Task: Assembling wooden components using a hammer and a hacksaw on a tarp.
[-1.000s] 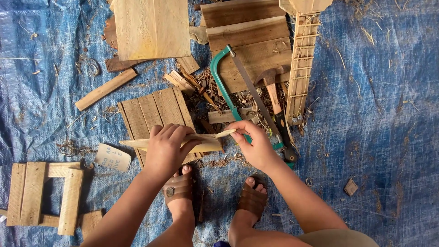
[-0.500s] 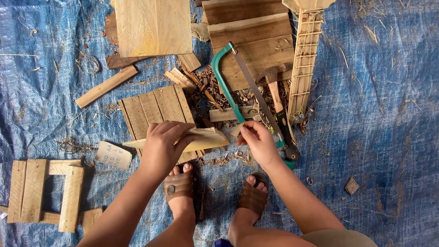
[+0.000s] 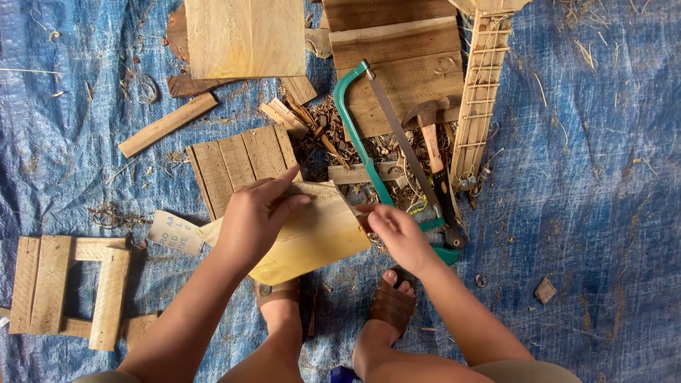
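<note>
Pale yellow wood fills the middle of my view: a flat, thin board piece (image 3: 312,237) tilted across the space above my feet. My left hand (image 3: 257,216) lies over its upper left part, fingers curled round the top edge with the thumb pressed on the face, so it grips the board. My right hand (image 3: 394,234) meets the board's right edge, fingers pinched narrow there; I cannot tell whether they pinch the wood itself or some small thing against it.

The board hangs just over a small slatted panel (image 3: 237,164) that rests on the blue tarpaulin (image 3: 596,213). Just right of my right hand lies a green-framed hacksaw (image 3: 369,152), its handle end near my wrist, and beside it a hammer (image 3: 429,131) with a wooden shaft. Wood shavings (image 3: 333,135) are scattered between them. Further right stands a long ladder-like wooden frame (image 3: 479,99), and wide planks (image 3: 397,64) sit at the top. A loose wooden strip (image 3: 167,125) lies to the upper left, and a rough pallet-like frame (image 3: 64,291) at the far left. My brown sandals (image 3: 390,305) show below the board.
</note>
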